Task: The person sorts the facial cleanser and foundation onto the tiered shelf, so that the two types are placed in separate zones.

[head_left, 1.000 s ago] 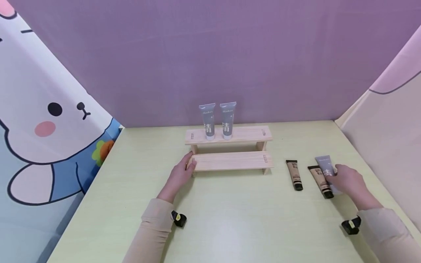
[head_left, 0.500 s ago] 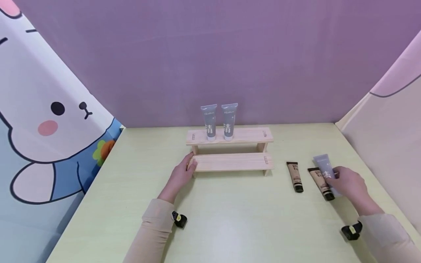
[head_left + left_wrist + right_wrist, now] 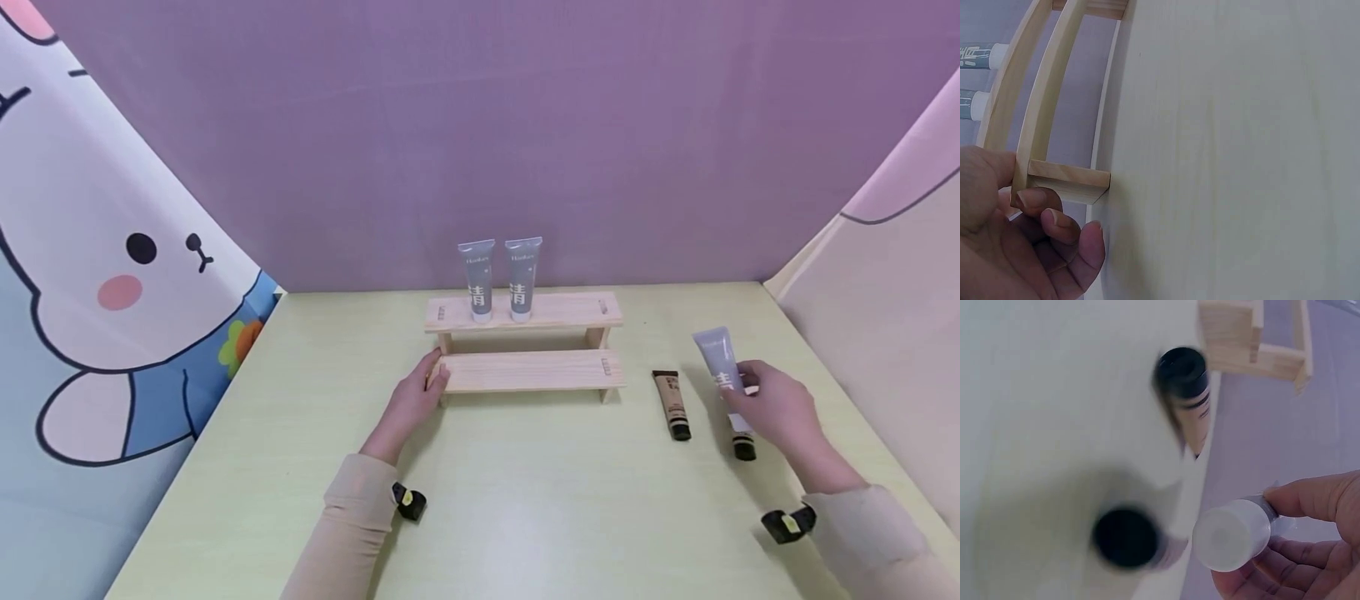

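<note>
My left hand (image 3: 411, 402) grips the left end of the lower step of a two-tier wooden stand (image 3: 532, 372). In the left wrist view, thumb and fingers pinch the lower board (image 3: 1047, 94). At the right, my right hand (image 3: 783, 415) holds a grey-blue squeeze tube (image 3: 717, 357) between thumb and fingers, raised off the table. Its white cap (image 3: 1229, 540) points at the camera in the right wrist view. On the upper step, a left tube (image 3: 477, 279) and a right tube (image 3: 521, 279) of the same kind stand upright on their caps.
A tan tube with a black cap (image 3: 672, 406) lies right of the stand. Another tan tube (image 3: 744, 447) lies partly hidden beneath the held tube and right hand. A purple cloth wall (image 3: 525, 125) rises behind the table (image 3: 525, 500); printed cloths hang at both sides.
The right hand has lifted the grey-blue tube off the table and moved it slightly left, over the tan tube. The left hand stays on the stand.
</note>
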A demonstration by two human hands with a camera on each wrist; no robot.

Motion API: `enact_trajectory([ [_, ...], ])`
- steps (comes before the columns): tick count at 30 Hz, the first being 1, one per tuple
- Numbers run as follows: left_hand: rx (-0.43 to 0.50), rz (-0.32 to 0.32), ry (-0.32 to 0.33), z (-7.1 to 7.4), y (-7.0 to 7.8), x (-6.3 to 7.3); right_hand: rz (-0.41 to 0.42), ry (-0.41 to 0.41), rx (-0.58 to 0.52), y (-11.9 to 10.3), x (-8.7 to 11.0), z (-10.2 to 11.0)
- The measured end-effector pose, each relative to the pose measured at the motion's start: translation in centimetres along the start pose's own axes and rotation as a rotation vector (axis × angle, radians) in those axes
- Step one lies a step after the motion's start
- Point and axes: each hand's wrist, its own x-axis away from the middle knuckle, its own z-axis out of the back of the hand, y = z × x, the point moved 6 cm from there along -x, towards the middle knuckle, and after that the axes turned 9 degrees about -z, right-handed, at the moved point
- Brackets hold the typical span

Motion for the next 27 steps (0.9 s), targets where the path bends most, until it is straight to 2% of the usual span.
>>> enact_trajectory([
  [10,0.002,0.004,0.000,-0.1,-0.4,-0.1,0.031,-0.001,-0.145,-4.3,0.0,-0.7],
  [18,0.021,0.004,-0.004,-0.1,-0.3,0.1,0.074,0.005,-0.188,-6.5,-0.1,-0.9],
  [27,0.020,0.009,0.008,-0.1,-0.3,0.1,0.076,-0.009,-0.221,-8.5,-0.5,-1.3],
])
